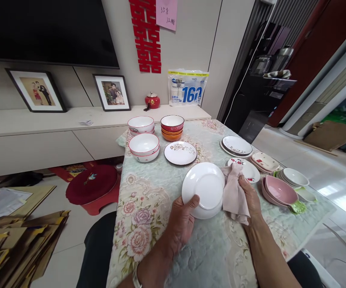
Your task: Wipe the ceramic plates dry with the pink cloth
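Observation:
A white plate (204,192) is tilted up above the table, its underside with the foot ring facing me. My left hand (182,218) grips its lower left edge, the thumb lying over the underside. My right hand (251,200) is closed around a pale pink cloth (235,194), which hangs down and meets the plate's right edge. Just behind the cloth lies a white plate with red flowers (249,170), partly covered by it. Beyond the held plate, a dark-rimmed plate with a brown floral pattern (180,153) rests flat on the table.
White bowls with red rims (144,146) and a stack of red and orange bowls (172,130) stand at the back left. Rightward are stacked plates (237,146), rectangular dishes (265,161), pink bowls (281,190) and small white bowls (294,177). A floral cloth (149,224) covers the table.

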`<action>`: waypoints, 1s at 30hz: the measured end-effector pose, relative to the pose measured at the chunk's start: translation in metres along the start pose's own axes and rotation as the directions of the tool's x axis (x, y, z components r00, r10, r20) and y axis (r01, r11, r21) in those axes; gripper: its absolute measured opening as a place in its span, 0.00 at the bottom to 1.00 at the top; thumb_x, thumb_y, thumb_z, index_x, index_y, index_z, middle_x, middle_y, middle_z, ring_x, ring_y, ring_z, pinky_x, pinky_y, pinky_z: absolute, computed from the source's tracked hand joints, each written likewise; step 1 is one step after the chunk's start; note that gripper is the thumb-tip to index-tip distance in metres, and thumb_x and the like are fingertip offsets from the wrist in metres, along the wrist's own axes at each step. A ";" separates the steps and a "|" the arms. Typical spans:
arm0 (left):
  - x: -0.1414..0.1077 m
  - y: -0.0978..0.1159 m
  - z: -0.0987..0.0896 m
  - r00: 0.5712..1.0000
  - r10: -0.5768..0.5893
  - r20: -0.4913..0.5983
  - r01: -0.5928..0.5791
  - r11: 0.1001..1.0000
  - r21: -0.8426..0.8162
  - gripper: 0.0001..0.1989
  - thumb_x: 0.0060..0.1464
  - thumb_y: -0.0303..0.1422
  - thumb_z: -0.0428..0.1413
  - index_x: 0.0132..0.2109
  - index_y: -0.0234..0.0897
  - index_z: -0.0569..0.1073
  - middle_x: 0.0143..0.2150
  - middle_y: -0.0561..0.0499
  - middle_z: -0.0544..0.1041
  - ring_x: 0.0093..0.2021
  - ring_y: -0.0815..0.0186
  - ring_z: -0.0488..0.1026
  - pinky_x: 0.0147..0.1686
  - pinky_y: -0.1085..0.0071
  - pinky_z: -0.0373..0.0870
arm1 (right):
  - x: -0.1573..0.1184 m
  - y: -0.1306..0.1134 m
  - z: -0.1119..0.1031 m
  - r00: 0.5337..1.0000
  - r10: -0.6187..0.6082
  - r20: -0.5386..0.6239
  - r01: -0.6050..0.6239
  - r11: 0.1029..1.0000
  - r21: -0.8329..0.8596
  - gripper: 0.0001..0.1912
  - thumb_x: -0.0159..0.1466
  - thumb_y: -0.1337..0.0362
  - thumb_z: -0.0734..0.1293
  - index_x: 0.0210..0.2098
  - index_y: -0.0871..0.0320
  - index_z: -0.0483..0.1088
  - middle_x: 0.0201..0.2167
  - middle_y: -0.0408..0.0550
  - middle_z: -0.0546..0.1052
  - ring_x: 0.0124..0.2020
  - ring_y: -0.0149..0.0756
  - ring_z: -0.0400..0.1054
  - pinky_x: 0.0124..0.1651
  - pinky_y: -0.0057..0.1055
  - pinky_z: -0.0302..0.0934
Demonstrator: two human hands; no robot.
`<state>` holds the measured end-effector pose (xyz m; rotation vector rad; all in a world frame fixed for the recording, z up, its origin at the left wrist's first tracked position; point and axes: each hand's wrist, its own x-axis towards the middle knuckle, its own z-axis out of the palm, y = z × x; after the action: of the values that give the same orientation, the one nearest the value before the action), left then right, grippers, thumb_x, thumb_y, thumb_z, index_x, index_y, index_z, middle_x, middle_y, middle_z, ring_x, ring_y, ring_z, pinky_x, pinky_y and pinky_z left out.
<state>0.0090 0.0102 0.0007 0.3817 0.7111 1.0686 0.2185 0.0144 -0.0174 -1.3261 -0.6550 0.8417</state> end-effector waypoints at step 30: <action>0.018 0.008 -0.009 0.973 -0.219 -0.066 0.191 0.937 -0.293 0.19 0.61 0.37 0.50 0.54 0.28 0.71 0.46 0.40 0.79 0.46 0.58 0.76 0.50 0.63 0.70 | -0.035 0.004 0.070 0.614 -0.401 0.679 0.772 0.483 -0.413 0.14 0.67 0.67 0.62 0.48 0.52 0.75 0.49 0.50 0.76 0.53 0.42 0.67 0.56 0.43 0.64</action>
<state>0.0031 0.0290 -0.0071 0.0059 0.6559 0.9771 0.1410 0.0243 -0.0091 -1.3278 -1.9086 0.2940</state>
